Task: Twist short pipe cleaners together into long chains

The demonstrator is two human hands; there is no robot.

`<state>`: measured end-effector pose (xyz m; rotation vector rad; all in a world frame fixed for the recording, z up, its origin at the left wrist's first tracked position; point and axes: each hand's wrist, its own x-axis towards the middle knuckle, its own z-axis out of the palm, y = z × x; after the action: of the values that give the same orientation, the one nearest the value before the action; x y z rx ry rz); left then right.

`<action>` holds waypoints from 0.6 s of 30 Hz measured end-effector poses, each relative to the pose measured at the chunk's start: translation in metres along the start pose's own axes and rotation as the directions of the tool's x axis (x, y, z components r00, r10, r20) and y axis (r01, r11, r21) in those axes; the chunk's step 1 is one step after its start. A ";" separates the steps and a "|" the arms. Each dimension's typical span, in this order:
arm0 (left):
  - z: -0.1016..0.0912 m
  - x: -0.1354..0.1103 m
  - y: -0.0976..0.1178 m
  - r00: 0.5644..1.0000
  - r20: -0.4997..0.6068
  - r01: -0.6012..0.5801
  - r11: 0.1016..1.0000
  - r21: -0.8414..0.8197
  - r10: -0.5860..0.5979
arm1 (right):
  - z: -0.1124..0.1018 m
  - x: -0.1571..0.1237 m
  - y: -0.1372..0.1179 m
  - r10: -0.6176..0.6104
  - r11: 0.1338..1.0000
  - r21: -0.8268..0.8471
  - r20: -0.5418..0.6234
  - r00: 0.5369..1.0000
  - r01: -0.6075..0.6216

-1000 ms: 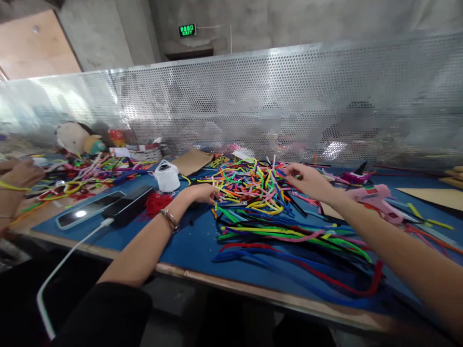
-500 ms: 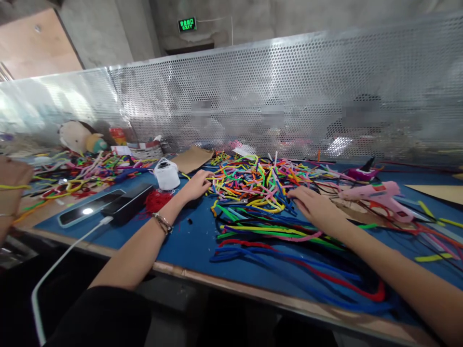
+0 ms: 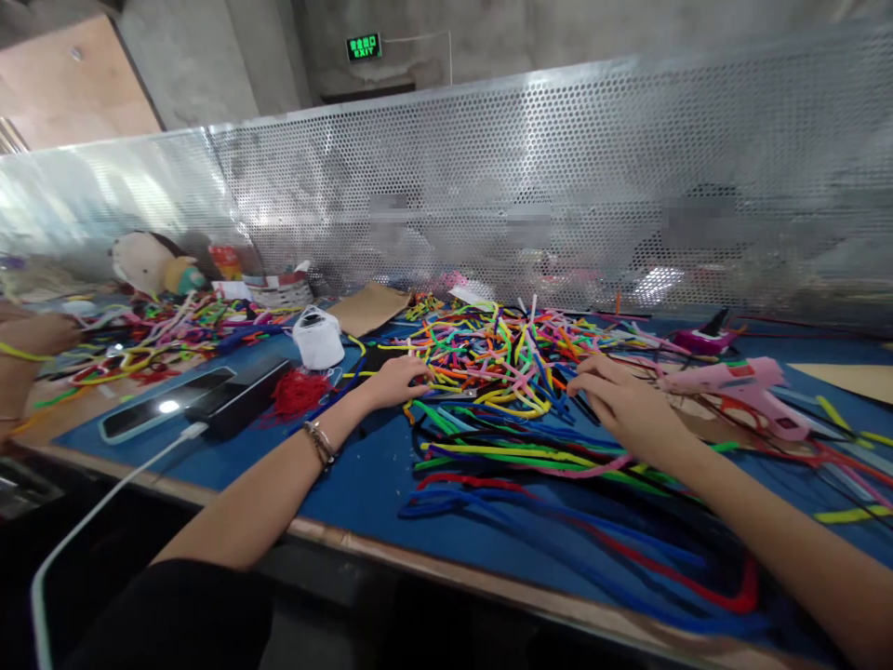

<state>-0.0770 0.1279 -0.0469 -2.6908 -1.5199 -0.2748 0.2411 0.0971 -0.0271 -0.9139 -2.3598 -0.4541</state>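
Note:
A tangled heap of short multicoloured pipe cleaners lies on the blue tabletop between my hands. At its left edge is my left hand, palm down, fingers bent together over the stems; what they hold, if anything, is too small to make out. Over the right edge hovers my right hand, its fingers bent and a little apart, with nothing visible in them. In front of the heap, long pipe cleaners in green, yellow and black lie in a loose bundle. Nearer the table edge are long blue and red ones.
A pink glue gun lies to the right of my right hand. Left of me are red yarn, a white pouch-like item, a black box with a white cable, and a phone. A perforated metal screen stands behind. Another person's hand is at far left.
My left hand has moved slightly right and toward me along the heap's edge. My right hand has shifted a little right, its fingers spreading slightly. The other person's hand has moved.

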 end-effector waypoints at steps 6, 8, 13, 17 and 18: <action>-0.002 -0.002 0.009 0.999 -0.028 0.042 0.999 0.004 -0.042 | 0.001 0.000 -0.001 0.010 0.999 -0.051 0.012 1.000 -0.009; -0.004 0.000 0.012 0.996 -0.054 0.064 0.998 -0.002 -0.064 | 0.002 0.002 -0.004 0.026 0.998 -0.055 0.009 1.000 -0.025; -0.014 0.024 0.001 0.987 -0.095 0.131 0.991 0.002 -0.130 | 0.006 0.001 -0.010 -0.009 0.996 -0.086 0.025 1.000 0.011; -0.021 0.060 -0.019 0.971 -0.121 0.207 0.978 0.008 -0.205 | 0.007 -0.003 -0.004 0.057 0.997 -0.062 0.052 0.997 -0.054; -0.022 0.068 -0.023 0.968 -0.125 0.222 0.975 0.007 -0.219 | 0.006 -0.003 -0.002 0.070 0.996 -0.050 0.058 0.996 -0.068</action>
<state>-0.0656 0.1948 -0.0149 -2.4378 -1.7736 -0.4225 0.2396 0.0975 -0.0341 -1.0414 -2.3719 -0.4636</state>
